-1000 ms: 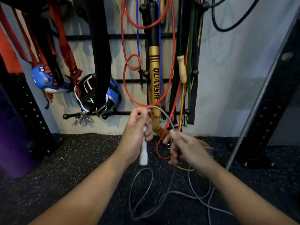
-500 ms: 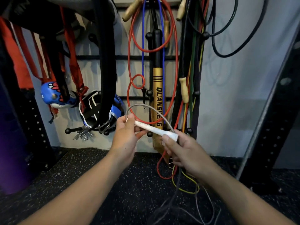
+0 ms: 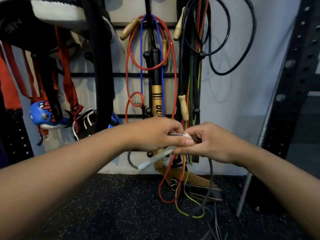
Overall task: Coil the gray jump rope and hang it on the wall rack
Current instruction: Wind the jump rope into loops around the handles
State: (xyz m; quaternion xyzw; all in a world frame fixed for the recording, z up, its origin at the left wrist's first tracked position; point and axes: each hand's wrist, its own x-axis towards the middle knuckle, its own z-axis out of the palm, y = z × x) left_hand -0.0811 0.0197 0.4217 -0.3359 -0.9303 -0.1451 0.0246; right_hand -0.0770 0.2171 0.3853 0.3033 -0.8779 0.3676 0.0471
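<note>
Gray cord of the jump rope (image 3: pixel 210 181) is seen hanging from under the right hand (image 3: pixel 210 142) down to the speckled black rubber floor (image 3: pixel 97 210), where its slack strands are lost in blur at the lower edge. A white handle (image 3: pixel 155 157) of the rope is held in the left hand (image 3: pixel 155 135); it slants down and to the left below the fist, its free end well clear of the floor. A short gray loop (image 3: pixel 130 160) is seen beside that free end. The left hand is closed, with the thumb pressed along the front of the fist. The right hand is closed as well, its fingertips pinched against a pale handle end (image 3: pixel 187 135) located between the two hands. The two hands are touching at the knuckles. Whether the cord is already wound cannot be told, since the hands cover it.

The wall rack (image 3: pixel 121 75) is mounted directly behind the hands. On its black pegs are hung a red jump rope (image 3: pixel 175 87), a blue cord (image 3: pixel 141 70), wooden-handled ropes (image 3: pixel 183 108), a black and gold bat (image 3: pixel 156 96) and black cables (image 3: pixel 230 71). Boxing gloves (image 3: pixel 43 115) and red straps (image 3: pixel 69 87) are hung at the left. A black perforated upright (image 3: pixel 294 80) is located at the right.
</note>
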